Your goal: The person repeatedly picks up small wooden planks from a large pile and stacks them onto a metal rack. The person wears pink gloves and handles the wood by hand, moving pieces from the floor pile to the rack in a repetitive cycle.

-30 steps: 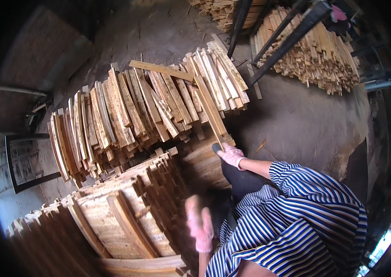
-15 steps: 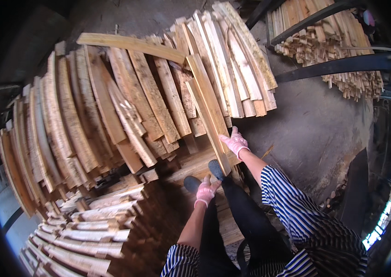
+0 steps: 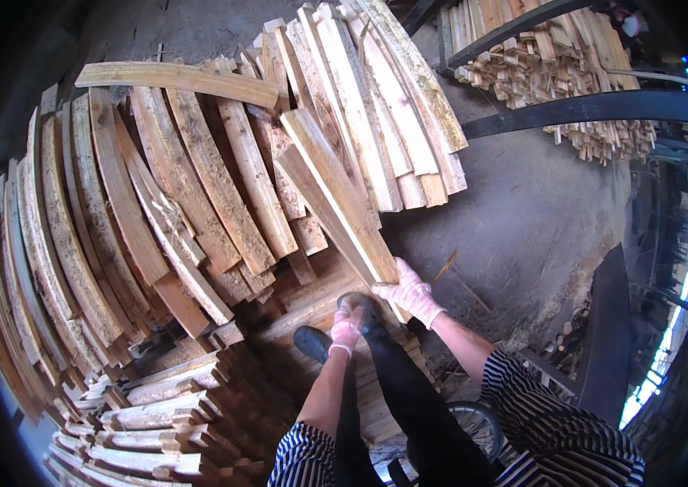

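Pale wood: two boards (image 3: 342, 195) reach up and left from the right hand (image 3: 410, 292), the nearer one, its grip clasped around their near ends, long axes slanting toward the largest of three piles (image 3: 218, 174). The left hand (image 3: 346, 325) hangs just left; whether its grip is closed, I cannot tell.

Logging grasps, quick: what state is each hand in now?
Left hand: blurred; cannot tell if open or closed.
Right hand: closed, holding the near end of a wooden board.
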Tool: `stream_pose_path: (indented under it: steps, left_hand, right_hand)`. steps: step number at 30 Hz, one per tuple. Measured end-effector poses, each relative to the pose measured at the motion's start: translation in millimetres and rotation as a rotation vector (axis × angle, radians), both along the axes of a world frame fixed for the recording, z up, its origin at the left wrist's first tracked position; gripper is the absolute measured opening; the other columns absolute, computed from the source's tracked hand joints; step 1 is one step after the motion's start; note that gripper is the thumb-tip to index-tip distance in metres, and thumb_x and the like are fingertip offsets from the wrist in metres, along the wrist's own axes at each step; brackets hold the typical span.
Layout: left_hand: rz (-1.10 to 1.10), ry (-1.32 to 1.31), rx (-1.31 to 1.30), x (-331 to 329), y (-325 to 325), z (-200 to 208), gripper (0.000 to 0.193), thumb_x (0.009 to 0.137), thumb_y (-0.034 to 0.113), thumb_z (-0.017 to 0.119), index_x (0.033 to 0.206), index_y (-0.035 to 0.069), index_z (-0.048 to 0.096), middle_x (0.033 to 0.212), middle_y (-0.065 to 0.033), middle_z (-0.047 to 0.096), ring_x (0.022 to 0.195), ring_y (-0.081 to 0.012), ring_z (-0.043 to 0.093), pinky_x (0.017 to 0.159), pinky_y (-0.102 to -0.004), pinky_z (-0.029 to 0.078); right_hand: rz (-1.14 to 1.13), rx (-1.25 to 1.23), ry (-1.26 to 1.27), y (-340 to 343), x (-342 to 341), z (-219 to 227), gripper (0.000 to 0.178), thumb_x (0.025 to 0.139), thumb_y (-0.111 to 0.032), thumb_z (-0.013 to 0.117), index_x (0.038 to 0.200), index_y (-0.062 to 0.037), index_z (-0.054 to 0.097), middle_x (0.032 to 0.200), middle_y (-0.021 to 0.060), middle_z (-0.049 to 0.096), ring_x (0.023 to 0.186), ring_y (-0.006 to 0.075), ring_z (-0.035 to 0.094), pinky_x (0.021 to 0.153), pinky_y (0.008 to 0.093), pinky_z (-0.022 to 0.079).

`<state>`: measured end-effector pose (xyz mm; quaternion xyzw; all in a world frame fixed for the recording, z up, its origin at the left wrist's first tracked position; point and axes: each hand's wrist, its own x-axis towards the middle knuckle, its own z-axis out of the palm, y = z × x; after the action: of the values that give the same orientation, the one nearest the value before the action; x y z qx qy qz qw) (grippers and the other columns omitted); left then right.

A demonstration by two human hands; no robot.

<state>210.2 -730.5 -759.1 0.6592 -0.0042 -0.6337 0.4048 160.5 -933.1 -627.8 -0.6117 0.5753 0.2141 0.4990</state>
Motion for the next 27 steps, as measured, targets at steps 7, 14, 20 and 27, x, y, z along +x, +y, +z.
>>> stream_pose_path:
  steps: [7, 14, 20, 27]
  left_hand:
    - [-0.129, -0.347, -0.128, 47, -7, -25, 0.048, 0.1, 0.038, 0.061, 0.139, 0.013, 0.052, 0.123, -0.0098, 0.061, 0.11, -0.0246, 0.061, 0.093, -0.0386, 0.051]
    - [0.462, 0.158, -0.152, 46, -132, -23, 0.075, 0.099, 0.059, 0.055, 0.149, 0.003, 0.045, 0.144, -0.0129, 0.052, 0.124, -0.0254, 0.056, 0.106, -0.0382, 0.045]
    - [0.447, 0.028, -0.259, 59, -103, 5, 0.062, 0.105, 0.048, 0.049, 0.146, 0.001, 0.048, 0.142, -0.0136, 0.056, 0.13, -0.024, 0.054, 0.11, -0.0368, 0.044]
    - [-0.129, -0.565, 0.192, 67, -311, 103, 0.129, 0.073, 0.032, 0.088, 0.16, 0.003, -0.004, 0.162, -0.0337, 0.013, 0.151, -0.0463, 0.016, 0.126, -0.0477, 0.014]
  right_hand:
    - [0.069, -0.313, -0.157, 9, -5, -97, 0.093, 0.077, -0.027, 0.085, 0.152, -0.0071, 0.034, 0.135, 0.0184, 0.059, 0.121, 0.031, 0.06, 0.105, 0.04, 0.047]
    - [-0.09, -0.112, -0.01, 2, -23, -150, 0.106, 0.071, -0.035, 0.088, 0.155, -0.0088, 0.03, 0.135, 0.0233, 0.06, 0.127, 0.0338, 0.058, 0.107, 0.0388, 0.045]
    - [0.024, 0.101, 0.066, 6, -40, 4, 0.096, 0.073, -0.04, 0.085, 0.149, -0.008, 0.037, 0.137, 0.02, 0.059, 0.126, 0.0332, 0.058, 0.109, 0.0399, 0.044]
    - [-0.47, -0.135, -0.48, -20, -101, 101, 0.082, 0.077, 0.0, 0.084, 0.146, -0.0064, 0.04, 0.131, 0.0078, 0.057, 0.12, 0.0181, 0.057, 0.101, 0.0346, 0.051]
